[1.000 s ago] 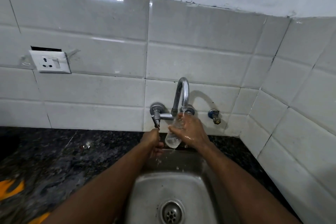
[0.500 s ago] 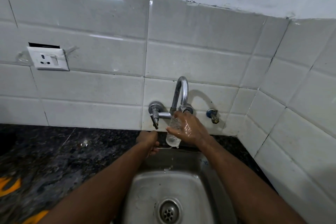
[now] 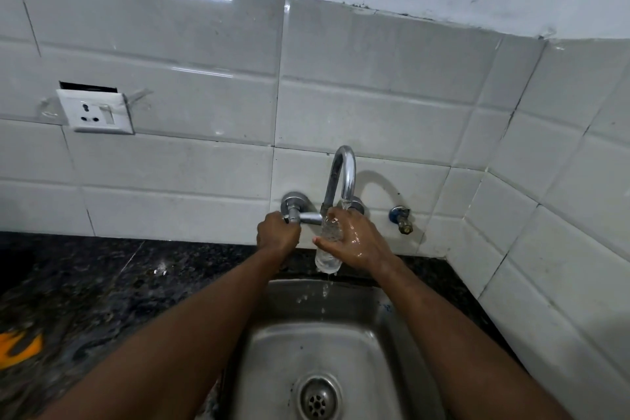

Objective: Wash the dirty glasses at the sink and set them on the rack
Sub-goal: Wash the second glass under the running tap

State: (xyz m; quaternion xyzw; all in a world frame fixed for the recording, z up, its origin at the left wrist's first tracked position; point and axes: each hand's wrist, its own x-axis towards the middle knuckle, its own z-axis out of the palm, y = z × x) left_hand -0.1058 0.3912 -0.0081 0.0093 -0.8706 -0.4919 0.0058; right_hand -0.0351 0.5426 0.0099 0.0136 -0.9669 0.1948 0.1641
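No legible text, brand, number or sign found. The white plastic wall socket plate (image 3: 95, 111), curved chrome tap (image 3: 347, 174), clear drinking glass (image 3: 326, 261) and stainless steel sink (image 3: 272, 368) carry no readable marking. A small blue mark (image 3: 387, 307) on the sink's rear wall is too small to read.

Left hand (image 3: 278, 232) wraps the left tap valve (image 3: 292, 204); its handle is fully covered, shape unreadable. Right hand (image 3: 358, 242) covers most of the glass (image 3: 326, 261): only the base and a strip near the rim show, and I can't read the fill level. Right tap valve (image 3: 357, 205) is mostly behind that hand. Sink (image 3: 392, 351) front and both forearms are cut by the bottom edge. Orange object (image 3: 20, 348) is clipped at the left edge, blurred, unidentifiable. The far-left countertop (image 3: 102, 283) is too dark to read.
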